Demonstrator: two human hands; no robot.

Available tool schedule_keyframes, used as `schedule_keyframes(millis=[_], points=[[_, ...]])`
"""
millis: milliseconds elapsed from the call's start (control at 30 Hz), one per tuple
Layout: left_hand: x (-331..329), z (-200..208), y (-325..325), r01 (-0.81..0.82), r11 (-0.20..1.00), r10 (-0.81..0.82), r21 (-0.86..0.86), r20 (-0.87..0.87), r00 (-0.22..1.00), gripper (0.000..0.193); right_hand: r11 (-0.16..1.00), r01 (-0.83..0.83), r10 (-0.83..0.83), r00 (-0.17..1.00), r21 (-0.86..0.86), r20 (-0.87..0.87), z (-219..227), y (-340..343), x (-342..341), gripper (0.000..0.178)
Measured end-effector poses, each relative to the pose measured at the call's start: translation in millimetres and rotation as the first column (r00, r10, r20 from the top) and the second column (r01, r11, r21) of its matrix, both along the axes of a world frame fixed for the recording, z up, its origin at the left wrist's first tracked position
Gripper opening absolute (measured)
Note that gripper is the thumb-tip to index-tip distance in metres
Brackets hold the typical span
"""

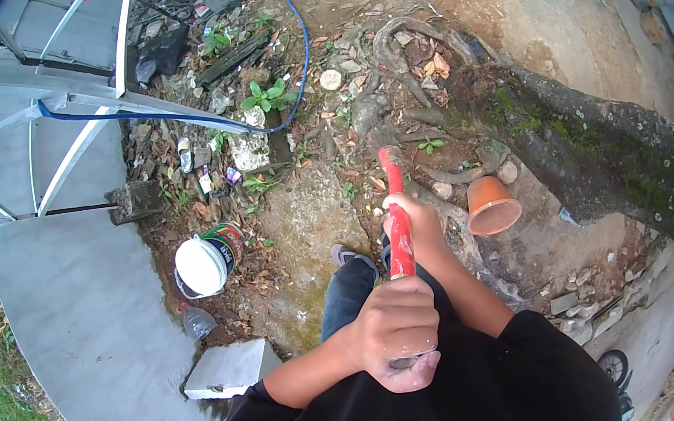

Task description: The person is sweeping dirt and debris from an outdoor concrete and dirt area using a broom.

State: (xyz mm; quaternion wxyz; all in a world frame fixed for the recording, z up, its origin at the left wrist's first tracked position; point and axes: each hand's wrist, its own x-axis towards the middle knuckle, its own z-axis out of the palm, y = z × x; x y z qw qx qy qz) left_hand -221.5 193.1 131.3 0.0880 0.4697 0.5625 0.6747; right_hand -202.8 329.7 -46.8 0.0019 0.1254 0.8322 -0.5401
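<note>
Both hands grip a long tool with a red, scuffed handle (401, 244), held out in front of my body and pointing away toward tree roots. My left hand (399, 335) is closed around its near end, close to my chest, with pale smears on the fingers. Farther along, my right hand (418, 221) wraps around the handle. The red part ends near a brownish root (375, 110); the tool's head blends with the ground there, and I cannot make out its kind. My feet, one in a sandal (352, 253), stand just beneath the handle.
An orange plant pot (492, 208) lies tipped at the right, below a thick mossy trunk (593, 131). Left are a white-lidded paint bucket (203, 265), a pale block (232, 368) and a grey slab (83, 332). A white metal frame (78, 87) and blue hose (306, 51) stand far left.
</note>
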Motion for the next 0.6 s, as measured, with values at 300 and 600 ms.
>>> schedule_keyframes(millis=[300, 600], points=[[-58.7, -92.5, -51.6, 0.000, 0.997, 0.019, -0.071, 0.271, 0.962, 0.021, 0.986, 0.148, -0.154, 0.984, 0.076, 0.088, -100.6, -29.4, -42.4, 0.021], [-7.2, -64.6, -90.1, -0.094, 0.992, 0.075, 0.085, 0.209, 0.975, 0.019, 0.938, -0.044, 0.061, 0.997, 0.343, -0.039, -40.8, -20.8, -3.5, 0.025]])
